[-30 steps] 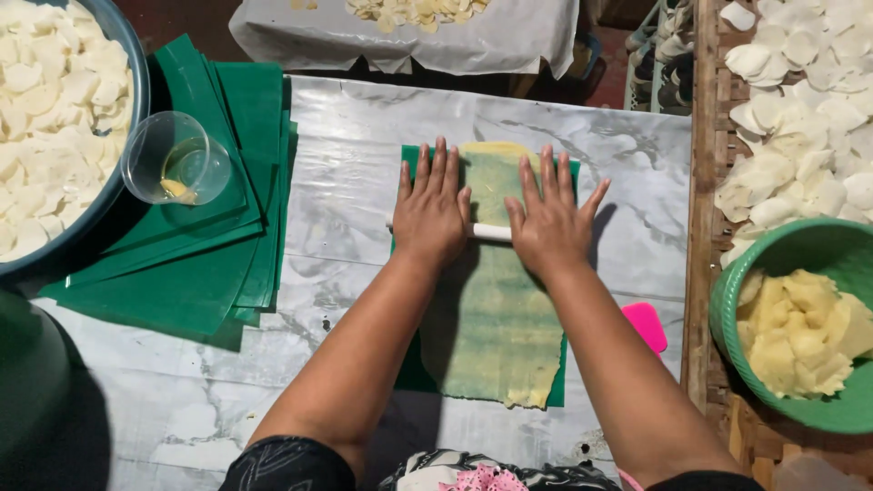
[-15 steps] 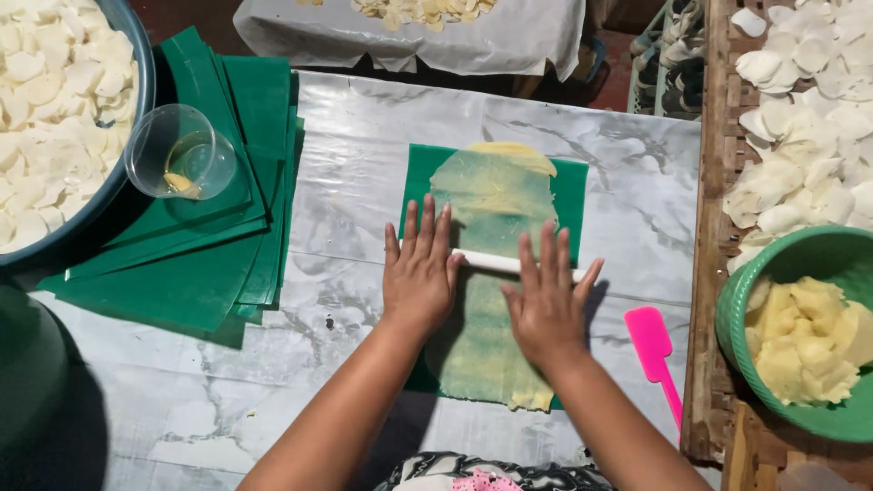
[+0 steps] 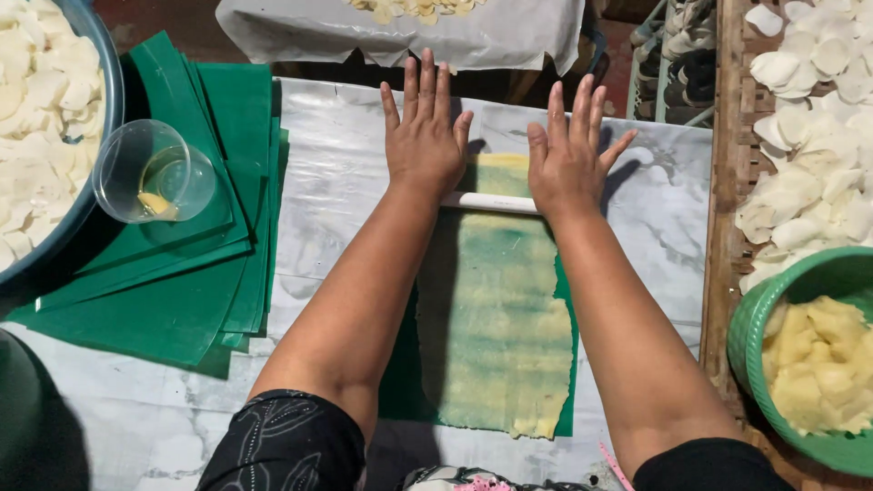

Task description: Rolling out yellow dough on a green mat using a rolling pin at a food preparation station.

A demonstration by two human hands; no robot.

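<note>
My left hand and my right hand lie flat with fingers spread on a thin white rolling pin. The pin rests across the far end of a long sheet of thin yellow dough. The dough lies on a green plastic sheet on the marble-patterned tabletop. Both palms press down on the pin; only its middle shows between my wrists.
A stack of green plastic sheets lies at left with a clear plastic cup on it. A large bowl of white slices sits far left. At right stand a green bowl of yellow dough lumps and a wooden tray of white discs.
My hands have pushed the rolling pin away from me to the far end of the dough. The dough sheet looks longer and thinner.
</note>
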